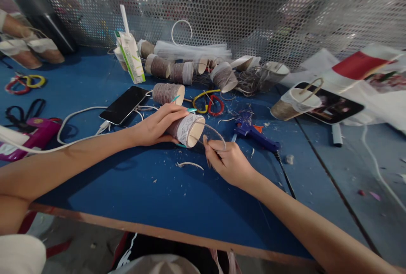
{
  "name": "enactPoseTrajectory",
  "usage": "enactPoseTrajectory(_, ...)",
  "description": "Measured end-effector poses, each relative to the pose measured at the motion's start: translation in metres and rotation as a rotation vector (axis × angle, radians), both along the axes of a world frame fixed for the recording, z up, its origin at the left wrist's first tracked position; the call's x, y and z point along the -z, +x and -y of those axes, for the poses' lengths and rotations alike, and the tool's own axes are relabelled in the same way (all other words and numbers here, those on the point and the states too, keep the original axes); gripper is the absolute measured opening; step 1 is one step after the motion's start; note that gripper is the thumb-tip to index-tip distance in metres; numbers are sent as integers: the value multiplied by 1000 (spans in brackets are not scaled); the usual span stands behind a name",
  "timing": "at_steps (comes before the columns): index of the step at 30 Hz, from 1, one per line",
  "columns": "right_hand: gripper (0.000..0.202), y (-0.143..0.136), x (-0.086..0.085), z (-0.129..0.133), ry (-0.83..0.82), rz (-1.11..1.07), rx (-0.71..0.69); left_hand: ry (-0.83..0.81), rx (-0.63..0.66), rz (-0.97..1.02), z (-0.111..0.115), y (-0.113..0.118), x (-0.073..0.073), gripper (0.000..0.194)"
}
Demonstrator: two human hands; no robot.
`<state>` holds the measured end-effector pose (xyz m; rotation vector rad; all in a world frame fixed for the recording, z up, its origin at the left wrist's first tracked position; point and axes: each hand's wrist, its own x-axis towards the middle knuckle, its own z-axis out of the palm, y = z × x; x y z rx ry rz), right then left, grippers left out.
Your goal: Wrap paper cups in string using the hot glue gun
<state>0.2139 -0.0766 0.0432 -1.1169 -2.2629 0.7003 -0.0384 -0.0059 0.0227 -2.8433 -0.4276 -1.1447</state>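
Note:
My left hand (158, 125) is wrapped round a twine-covered paper cup (187, 130) with a white lace band, lying on its side with its pale open end or base turned to the right. At that end, a looped cord (218, 132) arches out from the cup. The fingers of my right hand (226, 160) are pinched on the cord, just right of the cup. Behind my left hand rests another twine-wrapped cup (167, 93). A blue glue gun (253, 132) lies beyond my right hand.
Scissors with red and yellow handles (207, 102) lie behind the cup. A phone (125, 105) with a white cable is at left, near a magenta glue gun (34, 136). Several wrapped cups (182, 73) and a drink carton (131, 58) stand before the perforated metal screen (247, 16).

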Motion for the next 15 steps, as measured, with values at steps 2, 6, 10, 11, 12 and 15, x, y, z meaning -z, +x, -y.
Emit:
enactPoseTrajectory(2,36,0,0,0,-6,6,-8,4,9,7,0,0,0,73)
enactPoseTrajectory(6,35,1,-1,-1,8,7,-32,-7,32,4,1,-1,-1,73)
enactPoseTrajectory(10,35,1,-2,-1,-1,11,-58,9,48,18,0,-1,1,72)
enactPoseTrajectory(11,35,1,-3,-2,-3,11,-66,15,52,20,-1,-1,2,72)
enactPoseTrajectory(12,35,2,-3,-2,1,8,-73,19,57,22,-1,-1,2,71)
enactPoseTrajectory(15,35,2,-3,-3,15,-2,-97,19,72,23,-2,-2,3,71)
